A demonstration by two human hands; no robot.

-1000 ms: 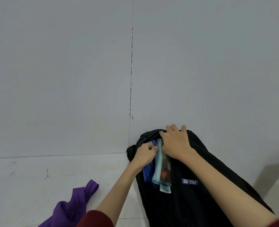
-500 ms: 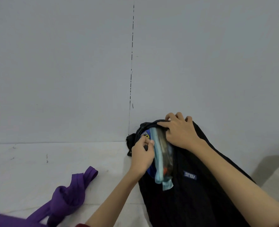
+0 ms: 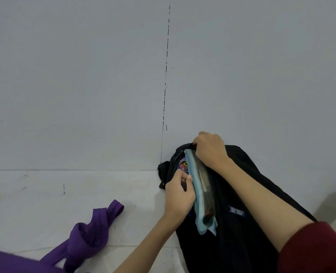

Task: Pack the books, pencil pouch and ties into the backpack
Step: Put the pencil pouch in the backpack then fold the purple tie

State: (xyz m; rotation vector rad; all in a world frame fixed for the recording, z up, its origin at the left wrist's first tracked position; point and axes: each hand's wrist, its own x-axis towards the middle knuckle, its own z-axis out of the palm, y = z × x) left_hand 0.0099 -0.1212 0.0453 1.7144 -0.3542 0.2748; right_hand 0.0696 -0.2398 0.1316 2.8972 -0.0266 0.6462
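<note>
The right hand (image 3: 210,149) is gripping the black fabric backpack's (image 3: 242,233) top opening by the wall while the left hand (image 3: 180,196) is pinching the half-inserted light-blue, clear-sided pencil pouch (image 3: 202,194); better widening the mouth, then sliding it straight down.

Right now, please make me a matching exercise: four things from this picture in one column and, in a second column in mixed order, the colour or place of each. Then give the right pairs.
Things
1. backpack
2. pencil pouch
3. purple cloth
4. right hand

Colour or place
A. knotted, on the floor to the left
B. black, against the wall
C. at the top edge of the bag opening
D. light blue edge, partly clear, sticking out of the opening

Pairs: 1-B, 2-D, 3-A, 4-C
</note>
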